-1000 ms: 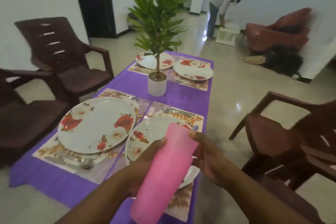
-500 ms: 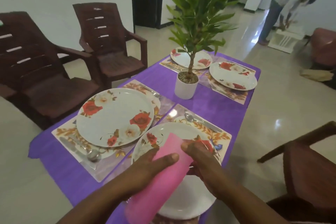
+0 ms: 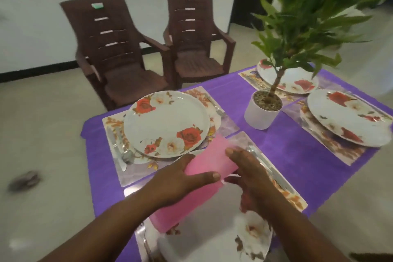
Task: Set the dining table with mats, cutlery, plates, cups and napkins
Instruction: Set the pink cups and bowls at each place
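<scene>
Holding the tall pink plastic tumbler stack [image 3: 197, 185] tilted over the nearest floral white plate [image 3: 214, 238], I see my left hand [image 3: 180, 181] wrapped round its middle, thumb laid across the front. My right hand [image 3: 248, 178] has its fingers on the upper end and seems to pinch it, though blur keeps me from being sure how firm that hold is. I cannot tell whether this is one cup or several nested.

If I pull a cup off the top, I judge the smooth plastic may stick and then let go suddenly, knocking the near plate or the steel spoon [image 3: 258, 160] just beside my right hand. A released cup could also roll off the purple tablecloth [image 3: 297, 155], since the near setting sits close to the edge. Reaching further risks brushing the leafy green plant in its white pot [image 3: 262, 110].

As for containers, the pot holds gravel round the stem. The floral plate on the left mat [image 3: 168, 123] and the two far plates [image 3: 348, 117] carry nothing. No cups stand at any place yet, and I see no napkins.
</scene>
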